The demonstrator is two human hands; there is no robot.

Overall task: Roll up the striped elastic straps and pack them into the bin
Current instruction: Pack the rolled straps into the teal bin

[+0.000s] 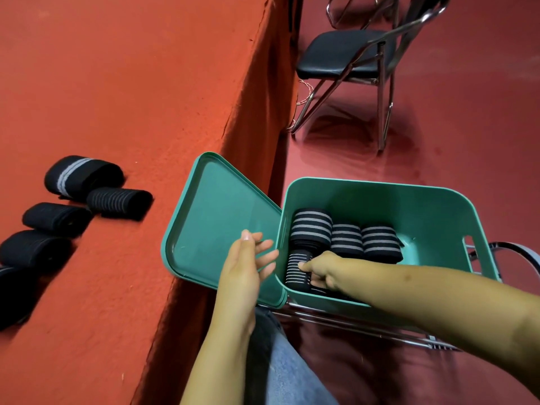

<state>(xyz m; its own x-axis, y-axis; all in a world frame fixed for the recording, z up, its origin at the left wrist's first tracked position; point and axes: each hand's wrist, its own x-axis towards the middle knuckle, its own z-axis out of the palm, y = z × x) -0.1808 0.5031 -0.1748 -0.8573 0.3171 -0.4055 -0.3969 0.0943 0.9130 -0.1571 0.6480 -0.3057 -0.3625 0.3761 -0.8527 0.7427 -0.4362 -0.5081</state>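
A green bin (pixel 438 211) stands on a chair seat to my right, its lid (pixel 216 217) hanging open against the table's side. Three rolled black straps with grey stripes (pixel 347 238) lie in a row on the bin's floor. My right hand (pixel 321 271) reaches into the bin and grips a fourth roll with thin white stripes (pixel 298 268) at the near left corner. My left hand (pixel 248 261) hovers over the lid's lower edge, fingers relaxed, holding nothing. Several rolled straps (pixel 84 178) lie on the red table at the left.
The table is covered in red cloth (pixel 131 83), its edge running diagonally beside the bin. A black folding chair (pixel 347 52) with chrome legs stands on the red floor behind the bin. My leg in jeans (pixel 289 372) shows at the bottom.
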